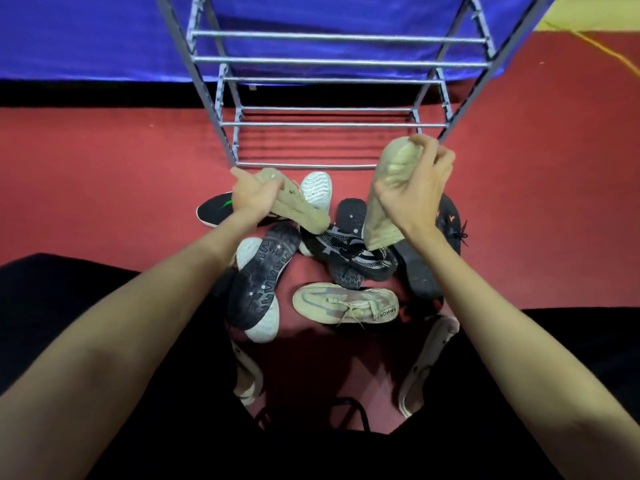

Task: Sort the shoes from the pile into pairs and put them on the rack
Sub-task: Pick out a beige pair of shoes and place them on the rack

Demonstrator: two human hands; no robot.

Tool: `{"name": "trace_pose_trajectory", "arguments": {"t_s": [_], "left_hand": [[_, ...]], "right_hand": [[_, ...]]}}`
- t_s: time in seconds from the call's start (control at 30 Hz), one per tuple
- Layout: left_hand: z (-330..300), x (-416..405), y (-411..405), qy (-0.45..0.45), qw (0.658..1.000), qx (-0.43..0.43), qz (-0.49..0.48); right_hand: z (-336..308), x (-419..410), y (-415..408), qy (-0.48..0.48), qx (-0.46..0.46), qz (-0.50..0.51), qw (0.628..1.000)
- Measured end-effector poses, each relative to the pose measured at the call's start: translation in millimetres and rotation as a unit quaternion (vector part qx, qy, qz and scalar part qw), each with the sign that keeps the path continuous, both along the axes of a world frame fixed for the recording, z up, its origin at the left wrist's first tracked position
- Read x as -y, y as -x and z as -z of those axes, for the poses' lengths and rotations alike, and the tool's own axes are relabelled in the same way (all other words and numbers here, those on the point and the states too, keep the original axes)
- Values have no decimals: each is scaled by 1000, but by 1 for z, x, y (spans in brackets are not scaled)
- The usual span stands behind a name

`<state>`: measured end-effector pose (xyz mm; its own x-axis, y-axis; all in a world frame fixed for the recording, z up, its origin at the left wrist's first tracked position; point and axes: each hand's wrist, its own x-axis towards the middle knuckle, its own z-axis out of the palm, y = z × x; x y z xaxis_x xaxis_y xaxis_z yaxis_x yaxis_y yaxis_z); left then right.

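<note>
My left hand grips a beige knit shoe by its heel, toe pointing down-right over the pile. My right hand holds a matching beige shoe upright, sole toward me, just in front of the rack's lowest bar. Below them lies the pile on the red floor: a black-soled white shoe, a black knit sneaker, a cream lace-up shoe and other dark shoes. The grey metal rack stands beyond, all visible tiers bare.
A black shoe with a green mark lies left of the pile. A black shoe with orange marks sits at the right. Pale sandals lie near my dark-clothed knees. A blue sheet hangs behind the rack.
</note>
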<state>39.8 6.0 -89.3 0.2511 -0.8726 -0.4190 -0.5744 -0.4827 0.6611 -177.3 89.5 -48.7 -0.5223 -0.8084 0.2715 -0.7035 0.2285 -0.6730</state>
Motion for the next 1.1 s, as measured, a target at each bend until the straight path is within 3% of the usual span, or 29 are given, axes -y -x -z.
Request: {"name": "trace_pose_trajectory", "arguments": {"t_s": [0.13, 0.27, 0.43, 0.6, 0.93, 1.1], "left_hand": [[6, -26, -8, -48, 997, -34, -39], [28, -53, -15, -105, 983, -138, -68], [54, -87, -16, -186, 961, -197, -55], [60, -104, -11, -249, 938, -225, -83], [92, -109, -19, -297, 929, -214, -58], [94, -105, -24, -247, 946, -205, -47]], "right_hand": [[21, -22, -8, -9, 23, 20, 999], [71, -52, -16, -118, 29, 28, 992], [117, -89, -23, -274, 113, 121, 947], [127, -90, -18, -376, 146, 112, 908], [147, -79, -12, -444, 230, 94, 861], [148, -77, -2, -337, 241, 107, 904]]}}
